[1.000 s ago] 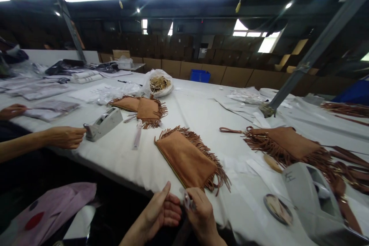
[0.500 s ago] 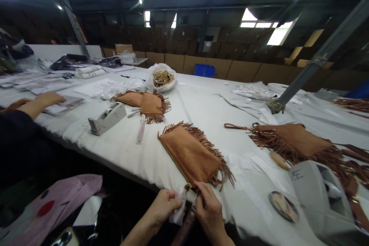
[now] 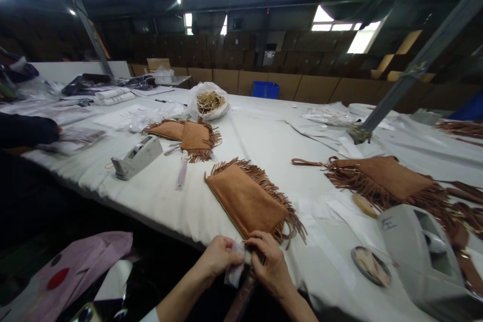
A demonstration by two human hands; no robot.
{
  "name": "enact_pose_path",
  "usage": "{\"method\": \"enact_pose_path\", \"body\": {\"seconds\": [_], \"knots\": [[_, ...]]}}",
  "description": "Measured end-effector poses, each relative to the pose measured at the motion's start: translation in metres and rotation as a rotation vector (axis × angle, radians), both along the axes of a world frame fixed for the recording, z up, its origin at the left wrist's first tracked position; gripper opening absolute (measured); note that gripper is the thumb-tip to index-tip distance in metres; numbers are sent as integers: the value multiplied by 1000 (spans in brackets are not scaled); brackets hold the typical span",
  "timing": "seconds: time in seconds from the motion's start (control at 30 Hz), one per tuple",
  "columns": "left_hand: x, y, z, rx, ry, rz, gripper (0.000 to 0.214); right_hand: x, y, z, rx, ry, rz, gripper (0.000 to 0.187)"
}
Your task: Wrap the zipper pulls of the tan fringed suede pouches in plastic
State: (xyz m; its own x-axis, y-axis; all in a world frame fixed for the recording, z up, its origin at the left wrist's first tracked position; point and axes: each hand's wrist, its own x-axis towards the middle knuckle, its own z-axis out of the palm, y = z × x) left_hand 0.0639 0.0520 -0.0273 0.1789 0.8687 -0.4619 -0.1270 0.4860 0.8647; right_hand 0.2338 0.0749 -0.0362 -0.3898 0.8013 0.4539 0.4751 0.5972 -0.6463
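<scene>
A tan suede pouch (image 3: 247, 198) with brown fringe lies at the table's front edge, its zipper side toward me. At its near corner my left hand (image 3: 222, 257) pinches a small translucent plastic wrapping (image 3: 234, 264). Beside it, my right hand (image 3: 269, 264) closes its fingers at the pouch's zipper end, where a brown strap (image 3: 243, 294) hangs down below the edge. Whether the strap is joined to the pouch is hidden by the fingers. More fringed pouches lie further back (image 3: 196, 137) and to the right (image 3: 388, 176).
Tape dispensers stand at left (image 3: 138, 157) and right (image 3: 418, 251). A round dish (image 3: 371, 266) sits near the right one. Behind are a plastic bag of tan strands (image 3: 209, 102) and a metal post (image 3: 411, 75). A co-worker's dark sleeve (image 3: 28, 131) reaches in at left.
Both my hands have shifted slightly up, and the right fingers curl more over the pouch's corner. The co-worker's arm at left has moved, its hand now mostly hidden.
</scene>
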Motion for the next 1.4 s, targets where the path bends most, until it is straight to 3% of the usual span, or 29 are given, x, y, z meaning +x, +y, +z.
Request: {"method": "enact_pose_path", "body": {"seconds": [0.23,0.43,0.7,0.87,1.07,1.23,1.4], "knots": [[3,4,9,24,56,-28,21,9,0,-3,-67,131,89,45],[3,-1,22,31,-175,-105,36,15,-1,3,-123,227,15,31],[19,0,9,-8,33,107,34,16,-2,5,-139,268,155,34],[19,-6,8,61,174,138,32,16,-4,5,-90,290,136,34],[22,-18,5,-61,-100,153,48,15,-4,1,-104,287,107,33],[23,-22,2,-149,-130,175,62,15,-4,1,-115,298,112,31],[24,-26,2,-40,-127,179,59,14,-5,3,-100,294,101,30]]}}
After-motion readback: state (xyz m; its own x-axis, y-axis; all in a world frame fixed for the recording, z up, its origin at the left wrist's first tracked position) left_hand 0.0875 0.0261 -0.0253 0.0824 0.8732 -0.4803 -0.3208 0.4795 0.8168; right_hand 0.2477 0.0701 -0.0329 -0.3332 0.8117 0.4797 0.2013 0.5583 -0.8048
